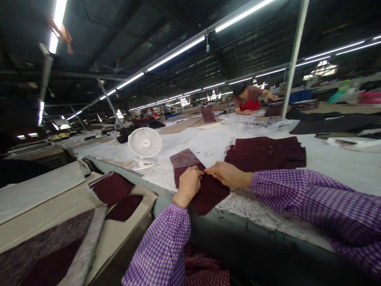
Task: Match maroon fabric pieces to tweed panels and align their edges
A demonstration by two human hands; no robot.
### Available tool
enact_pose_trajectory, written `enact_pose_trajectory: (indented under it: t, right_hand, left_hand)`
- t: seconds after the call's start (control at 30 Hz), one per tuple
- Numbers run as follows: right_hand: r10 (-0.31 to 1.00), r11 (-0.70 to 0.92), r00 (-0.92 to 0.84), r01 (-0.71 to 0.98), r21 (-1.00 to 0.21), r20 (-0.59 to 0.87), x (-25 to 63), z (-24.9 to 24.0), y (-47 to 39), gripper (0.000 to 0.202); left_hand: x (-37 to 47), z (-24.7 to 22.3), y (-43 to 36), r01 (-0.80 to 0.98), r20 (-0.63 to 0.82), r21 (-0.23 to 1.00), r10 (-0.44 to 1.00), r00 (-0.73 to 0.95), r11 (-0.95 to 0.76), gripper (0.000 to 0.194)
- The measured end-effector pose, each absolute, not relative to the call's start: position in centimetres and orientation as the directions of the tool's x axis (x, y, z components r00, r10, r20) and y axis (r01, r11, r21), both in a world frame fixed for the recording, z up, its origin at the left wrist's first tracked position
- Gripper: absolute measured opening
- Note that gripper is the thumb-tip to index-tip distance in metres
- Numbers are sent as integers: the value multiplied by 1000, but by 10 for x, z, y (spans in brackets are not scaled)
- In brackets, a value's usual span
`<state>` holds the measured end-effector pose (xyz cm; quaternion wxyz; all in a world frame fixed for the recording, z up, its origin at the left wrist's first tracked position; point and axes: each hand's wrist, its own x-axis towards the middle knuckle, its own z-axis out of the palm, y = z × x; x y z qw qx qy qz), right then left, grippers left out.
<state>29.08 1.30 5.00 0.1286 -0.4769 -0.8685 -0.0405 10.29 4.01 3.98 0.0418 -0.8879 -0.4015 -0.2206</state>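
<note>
A dark maroon fabric piece [208, 196] hangs partly over the table's front edge, under both hands. My left hand [189, 180] is closed on its upper part, thumb and fingers pinched together. My right hand [228, 173] meets it from the right, its fingertips also pinching the cloth close to the left fingers. Beneath and behind them lies a stack of cut pieces with a speckled grey-maroon top [184, 158]. Just past my right hand rests a larger pile of maroon fabric [268, 152]. What lies between the fingertips is too small to make out.
A small white fan [145, 143] stands on the table left of the stack. Maroon pieces [111, 188] lie on a lower surface at the left. Across the table a co-worker in a red apron [249, 104] leans by another maroon stack [274, 108]. A metal post [294, 59] rises nearby.
</note>
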Motion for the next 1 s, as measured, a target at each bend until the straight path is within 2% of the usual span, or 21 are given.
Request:
enact_pose_trajectory:
  t: [0.13, 0.23, 0.37, 0.5, 0.63, 0.83, 1.0]
  right_hand:
    - [770, 602, -569, 798, -33, 288, 294, 48, 18, 35]
    - [769, 608, -581, 793, -25, 268, 293, 50, 19, 36]
    - [788, 583, -577, 812, 40, 218, 289, 56, 15, 41]
    - [814, 556, -573, 816, 159, 98, 280, 68, 11, 47]
    - [811, 566, -583, 767, 303, -41, 263, 85, 7, 56]
    - [813, 580, -536, 714, 392, -227, 237, 105, 1, 64]
    - [791, 610, -552, 687, 395, -262, 233, 108, 4, 67]
  left_hand:
    - [73, 35, 44, 685, 465, 217, 691, 554, -696, 22]
    - [57, 29, 43, 625, 512, 254, 651, 561, -738, 22]
    - [51, 25, 38, 596, 572, 192, 582, 577, -780, 28]
    - [51, 24, 34, 600, 594, 110, 536, 599, -792, 32]
    - [51, 24, 34, 589, 603, 125, 533, 594, -798, 31]
    - [49, 22, 35, 578, 617, 243, 584, 527, -779, 22]
    - [35, 17, 38, 515, 618, 376, 622, 480, -770, 20]
